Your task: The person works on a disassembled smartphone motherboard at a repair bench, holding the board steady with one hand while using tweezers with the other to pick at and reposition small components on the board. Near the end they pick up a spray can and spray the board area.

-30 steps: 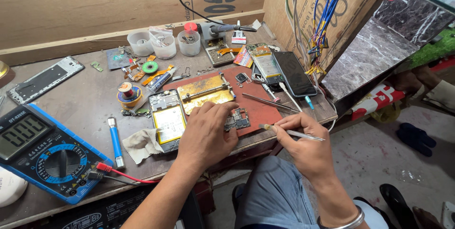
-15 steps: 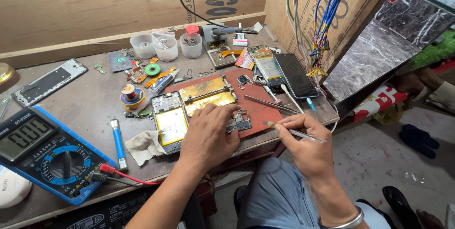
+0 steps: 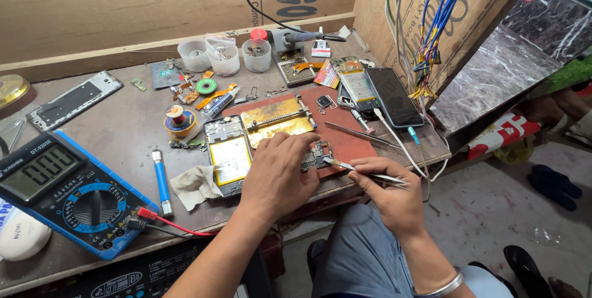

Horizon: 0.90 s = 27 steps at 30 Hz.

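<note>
the left hand [image 3: 277, 175] is pressing flat on a small circuit board [image 3: 316, 156], its grip closed down on the board, which is lying on the red mat [image 3: 345, 144] near the table's front edge. the right hand [image 3: 385, 190] is pinching metal tweezers [image 3: 357, 168], grip narrow around them, with the tip touching the board's right side. an opened phone [image 3: 227, 153] is lying just left of the left hand, and a blue multimeter [image 3: 58, 190] is sitting toward the table's front left corner.
</note>
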Motion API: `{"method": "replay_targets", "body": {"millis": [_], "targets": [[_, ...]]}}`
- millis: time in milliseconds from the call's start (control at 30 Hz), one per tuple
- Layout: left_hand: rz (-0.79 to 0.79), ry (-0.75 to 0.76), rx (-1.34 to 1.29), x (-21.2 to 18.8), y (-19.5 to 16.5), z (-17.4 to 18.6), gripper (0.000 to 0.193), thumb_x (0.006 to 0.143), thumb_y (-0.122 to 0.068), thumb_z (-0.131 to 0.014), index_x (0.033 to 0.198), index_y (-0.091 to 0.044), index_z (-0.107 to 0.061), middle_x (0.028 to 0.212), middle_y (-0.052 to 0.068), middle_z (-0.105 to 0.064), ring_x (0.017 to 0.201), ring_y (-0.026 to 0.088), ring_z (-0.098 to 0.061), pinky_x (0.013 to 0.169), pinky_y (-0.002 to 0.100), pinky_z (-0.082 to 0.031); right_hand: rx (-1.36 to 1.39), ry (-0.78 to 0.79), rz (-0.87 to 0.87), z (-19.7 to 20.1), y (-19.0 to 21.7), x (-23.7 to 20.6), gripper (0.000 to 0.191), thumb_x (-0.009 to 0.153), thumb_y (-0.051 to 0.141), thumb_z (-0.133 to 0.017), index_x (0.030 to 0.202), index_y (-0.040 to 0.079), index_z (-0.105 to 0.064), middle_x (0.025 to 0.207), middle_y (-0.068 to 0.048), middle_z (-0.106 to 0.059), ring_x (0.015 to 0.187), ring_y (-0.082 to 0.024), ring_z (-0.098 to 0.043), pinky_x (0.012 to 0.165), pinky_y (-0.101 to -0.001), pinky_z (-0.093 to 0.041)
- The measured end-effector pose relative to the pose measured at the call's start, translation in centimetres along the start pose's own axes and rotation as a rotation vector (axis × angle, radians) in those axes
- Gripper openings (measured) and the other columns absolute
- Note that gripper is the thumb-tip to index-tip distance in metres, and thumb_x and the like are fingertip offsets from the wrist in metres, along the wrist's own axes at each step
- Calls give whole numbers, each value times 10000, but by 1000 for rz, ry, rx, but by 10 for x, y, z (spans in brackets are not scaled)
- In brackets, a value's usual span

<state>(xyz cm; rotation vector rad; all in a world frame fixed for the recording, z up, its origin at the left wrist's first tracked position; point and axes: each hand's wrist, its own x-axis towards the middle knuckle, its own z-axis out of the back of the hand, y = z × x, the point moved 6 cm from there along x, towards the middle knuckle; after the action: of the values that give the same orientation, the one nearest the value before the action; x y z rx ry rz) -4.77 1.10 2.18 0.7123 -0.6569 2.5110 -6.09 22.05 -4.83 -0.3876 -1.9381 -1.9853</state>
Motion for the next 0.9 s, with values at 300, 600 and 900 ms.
{"method": "replay_targets", "body": {"millis": [300, 600, 900], "targets": [[6, 5, 0, 0, 2, -1, 558, 725, -188, -750, 1257, -117, -597, 1026, 60, -680, 1043, 272, -610, 925, 425, -438, -62, 28, 67, -3, 0, -2, 147, 846, -67, -768, 983, -14, -752, 1088, -135, -767, 992, -166, -736, 886, -286, -607], [11, 8, -6, 1, 0, -2, 556, 726, -189, -760, 1255, -125, -600, 1024, 53, -685, 1042, 272, -612, 919, 424, -439, -131, 8, 111, -6, 11, -3, 139, 835, -58, -785, 962, -5, -763, 1064, -123, -772, 980, -160, -733, 878, -280, -596], [18, 11, -10, 1, 1, -2, 547, 723, -189, -761, 1244, -126, -604, 1018, 51, -691, 1041, 271, -613, 912, 426, -437, -206, -32, 132, -7, 15, -4, 105, 835, -22, -801, 930, 0, -760, 1019, -104, -774, 932, -147, -733, 834, -262, -588]]}}
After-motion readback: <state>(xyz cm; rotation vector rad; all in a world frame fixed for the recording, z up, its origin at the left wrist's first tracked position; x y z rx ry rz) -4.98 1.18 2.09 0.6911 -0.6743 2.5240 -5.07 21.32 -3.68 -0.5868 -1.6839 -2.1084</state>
